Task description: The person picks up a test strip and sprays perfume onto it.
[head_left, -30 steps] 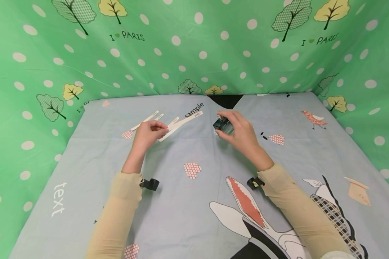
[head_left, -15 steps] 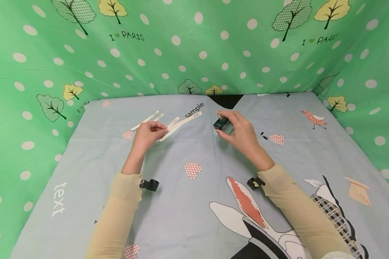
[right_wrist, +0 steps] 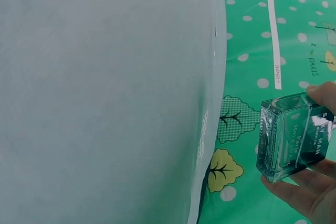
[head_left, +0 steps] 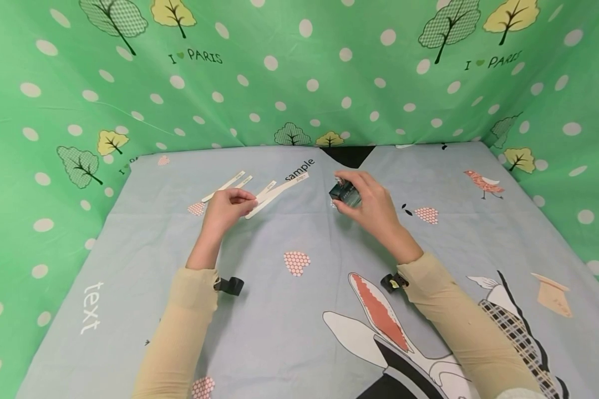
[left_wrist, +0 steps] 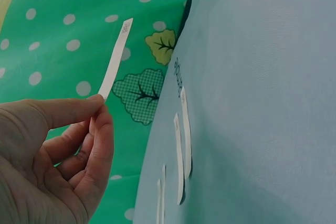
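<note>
left hand (head_left: 226,208) pinching white strip (left_wrist: 115,59), right hand (head_left: 374,206) gripping bottle (right_wrist: 293,137), partly covering it

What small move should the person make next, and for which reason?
Probably bring the bottle a little closer to the paper strip: the left hand pinches the strip with its free end toward the bottle, the right hand holds the bottle, and a gap shows between them.

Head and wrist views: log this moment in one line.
left hand: pinches strip | right hand: holds bottle | strip and bottle: apart | other strips: on cloth
</note>
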A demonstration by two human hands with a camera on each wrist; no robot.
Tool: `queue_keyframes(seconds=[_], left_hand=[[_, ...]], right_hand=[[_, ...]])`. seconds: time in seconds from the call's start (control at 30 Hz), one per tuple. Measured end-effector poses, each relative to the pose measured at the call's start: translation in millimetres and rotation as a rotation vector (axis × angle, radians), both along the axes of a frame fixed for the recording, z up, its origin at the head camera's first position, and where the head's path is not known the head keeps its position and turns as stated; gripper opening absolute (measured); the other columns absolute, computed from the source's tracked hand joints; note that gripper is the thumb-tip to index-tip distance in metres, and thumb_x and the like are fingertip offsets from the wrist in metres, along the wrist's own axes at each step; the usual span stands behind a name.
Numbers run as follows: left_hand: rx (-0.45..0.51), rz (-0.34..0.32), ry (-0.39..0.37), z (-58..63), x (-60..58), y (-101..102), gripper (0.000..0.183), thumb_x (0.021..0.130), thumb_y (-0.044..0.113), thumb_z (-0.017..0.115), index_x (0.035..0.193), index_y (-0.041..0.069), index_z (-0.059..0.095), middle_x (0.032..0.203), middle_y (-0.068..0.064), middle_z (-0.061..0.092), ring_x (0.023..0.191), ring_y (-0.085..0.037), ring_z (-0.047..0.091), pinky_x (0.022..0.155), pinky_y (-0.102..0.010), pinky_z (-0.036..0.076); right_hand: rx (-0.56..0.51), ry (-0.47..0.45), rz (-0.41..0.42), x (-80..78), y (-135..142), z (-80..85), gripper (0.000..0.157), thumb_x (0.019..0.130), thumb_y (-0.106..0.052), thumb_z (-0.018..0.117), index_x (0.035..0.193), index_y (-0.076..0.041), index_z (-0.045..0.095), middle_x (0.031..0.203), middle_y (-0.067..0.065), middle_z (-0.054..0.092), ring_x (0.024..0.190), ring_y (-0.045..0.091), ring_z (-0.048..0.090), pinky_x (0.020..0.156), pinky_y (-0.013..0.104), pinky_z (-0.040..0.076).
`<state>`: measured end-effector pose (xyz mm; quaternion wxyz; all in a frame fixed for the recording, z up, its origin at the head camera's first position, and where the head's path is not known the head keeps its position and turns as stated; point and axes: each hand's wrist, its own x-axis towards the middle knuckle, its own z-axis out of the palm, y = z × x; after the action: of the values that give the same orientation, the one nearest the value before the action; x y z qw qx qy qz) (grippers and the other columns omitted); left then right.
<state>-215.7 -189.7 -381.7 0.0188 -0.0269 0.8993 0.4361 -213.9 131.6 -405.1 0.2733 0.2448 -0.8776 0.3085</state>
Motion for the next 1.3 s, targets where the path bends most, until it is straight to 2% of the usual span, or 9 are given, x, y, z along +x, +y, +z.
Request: queue_keyframes(seconds=[0.17, 0.4, 0.63, 0.73, 0.83, 0.97, 1.1, 1.3], left_hand=[[-0.009, 0.003, -0.01, 0.1, -0.4, -1.5, 0.021, 0.093, 0.022, 0.07, 0.103, 0.004, 0.074, 0.096, -0.015, 0.074, 0.086, -0.027, 0.072, 0.066, -0.019, 0.052], [-0.009, 0.002, 0.0, 2.2, -0.6, -4.6, 0.021, 0.092, 0.019, 0.071, 0.103, 0.002, 0.074, 0.092, -0.013, 0.074, 0.069, -0.007, 0.064, 0.064, -0.018, 0.049], [-0.029, 0.01, -0.002, 3.5, -1.4, -8.4, 0.021, 0.093, 0.021, 0.069, 0.104, 0.004, 0.074, 0.096, -0.015, 0.074, 0.069, -0.003, 0.062, 0.065, -0.019, 0.05], [-0.024, 0.017, -0.016, 4.8, -1.3, -11.7, 0.023, 0.093, 0.023, 0.068, 0.106, 0.005, 0.073, 0.103, -0.017, 0.074, 0.076, -0.007, 0.066, 0.072, -0.023, 0.054], [-0.011, 0.031, -0.034, 7.3, -0.6, -15.0, 0.025, 0.094, 0.023, 0.068, 0.109, 0.004, 0.072, 0.107, -0.018, 0.073, 0.086, -0.016, 0.071, 0.083, -0.035, 0.058], [0.009, 0.052, -0.05, 11.3, -1.0, -19.2, 0.026, 0.095, 0.023, 0.067, 0.111, 0.002, 0.07, 0.111, -0.019, 0.071, 0.095, -0.024, 0.07, 0.093, -0.043, 0.057], [0.016, 0.074, -0.05, 14.9, -2.5, -24.6, 0.027, 0.095, 0.022, 0.067, 0.112, 0.001, 0.07, 0.112, -0.02, 0.07, 0.091, -0.017, 0.069, 0.092, -0.038, 0.058], [0.02, 0.102, -0.034, 17.1, -5.1, -33.0, 0.027, 0.095, 0.02, 0.068, 0.113, 0.0, 0.07, 0.112, -0.019, 0.071, 0.078, -0.003, 0.066, 0.076, -0.018, 0.057]], right_hand=[[-0.004, -0.003, 0.0, 0.1, 0.3, 0.2, 0.056, 0.081, -0.021, 0.084, 0.131, -0.017, 0.06, 0.12, 0.014, 0.066, 0.105, 0.032, 0.067, 0.081, 0.049, 0.059], [-0.006, -0.009, -0.004, -0.1, 0.8, -0.3, 0.056, 0.081, -0.021, 0.083, 0.132, -0.018, 0.059, 0.119, 0.014, 0.066, 0.104, 0.033, 0.067, 0.08, 0.05, 0.059], [0.0, -0.007, -0.013, 0.6, 1.0, 0.6, 0.057, 0.081, -0.021, 0.083, 0.132, -0.019, 0.059, 0.118, 0.014, 0.066, 0.102, 0.033, 0.068, 0.077, 0.05, 0.059], [-0.001, -0.005, -0.01, 0.3, 1.3, 0.1, 0.056, 0.081, -0.021, 0.083, 0.132, -0.018, 0.059, 0.118, 0.015, 0.066, 0.101, 0.033, 0.068, 0.077, 0.05, 0.059], [-0.002, -0.003, -0.006, -0.2, 1.4, -0.4, 0.056, 0.081, -0.021, 0.083, 0.132, -0.018, 0.059, 0.117, 0.015, 0.066, 0.101, 0.033, 0.068, 0.077, 0.049, 0.059], [-0.007, -0.005, -0.005, -0.4, 1.6, -0.9, 0.056, 0.081, -0.021, 0.083, 0.132, -0.018, 0.059, 0.117, 0.014, 0.066, 0.102, 0.032, 0.068, 0.078, 0.049, 0.059], [-0.006, -0.007, -0.007, -0.6, 2.0, -1.5, 0.056, 0.081, -0.021, 0.083, 0.132, -0.018, 0.059, 0.118, 0.013, 0.066, 0.104, 0.032, 0.067, 0.079, 0.049, 0.059], [-0.001, -0.009, -0.009, -0.2, 1.7, -1.2, 0.057, 0.081, -0.021, 0.083, 0.132, -0.018, 0.059, 0.119, 0.013, 0.065, 0.106, 0.031, 0.067, 0.081, 0.05, 0.059]])
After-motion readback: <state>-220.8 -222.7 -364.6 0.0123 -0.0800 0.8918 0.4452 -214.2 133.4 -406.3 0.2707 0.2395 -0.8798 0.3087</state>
